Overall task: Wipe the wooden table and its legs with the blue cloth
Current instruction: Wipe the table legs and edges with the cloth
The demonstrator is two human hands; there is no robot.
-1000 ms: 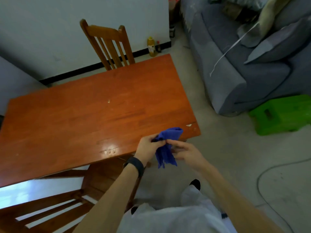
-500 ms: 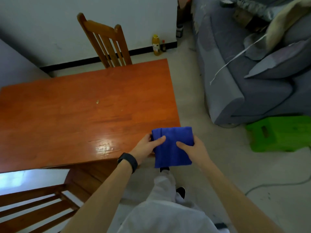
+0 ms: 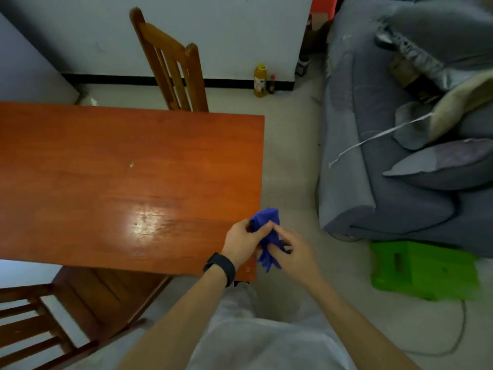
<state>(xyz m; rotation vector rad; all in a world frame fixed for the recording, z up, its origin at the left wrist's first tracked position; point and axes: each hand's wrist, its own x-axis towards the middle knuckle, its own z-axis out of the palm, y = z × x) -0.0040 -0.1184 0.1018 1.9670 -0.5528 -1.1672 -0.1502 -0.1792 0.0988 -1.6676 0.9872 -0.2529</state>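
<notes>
Where the cloth is: the small crumpled blue cloth (image 3: 266, 225) is in the air between both hands. One bunch stands above the fingers and a loose tail hangs below them.
Left hand: the left hand (image 3: 241, 243), with a black wristband (image 3: 221, 267) behind it, has its fingers (image 3: 260, 231) curled round the upper bunch, clamped on the cloth.
Right hand: the right hand (image 3: 292, 252) meets it from the other side. Its fingers (image 3: 277, 232) are closed in a pinch on the lower part of the cloth.
Why held so: the two hands seem to be gathering the cloth into a pad that suits one palm. They hold it at the corner so that it can go straight down to start a stroke.
Surface: the reddish-brown rectangular wooden surface (image 3: 120, 182) spreads left of and beyond the fingers, and its near right corner lies just under the left hand. A bright glare patch sits left of the left fingers, and a pale speck (image 3: 131, 164) lies farther out beyond it.
Legs: the legs are hidden under the top, below the fingers.
Chairs: one slatted wooden chair (image 3: 173, 62) stands well beyond the fingers. A darker wooden chair (image 3: 66, 303) is tucked in below and left of them, which probably blocks the legs on that side.
Off to the right of the fingers: a grey sofa (image 3: 373, 156) and a green plastic stool (image 3: 424, 271).
Stage: no wiping looks begun, since the cloth does not touch the wood.
</notes>
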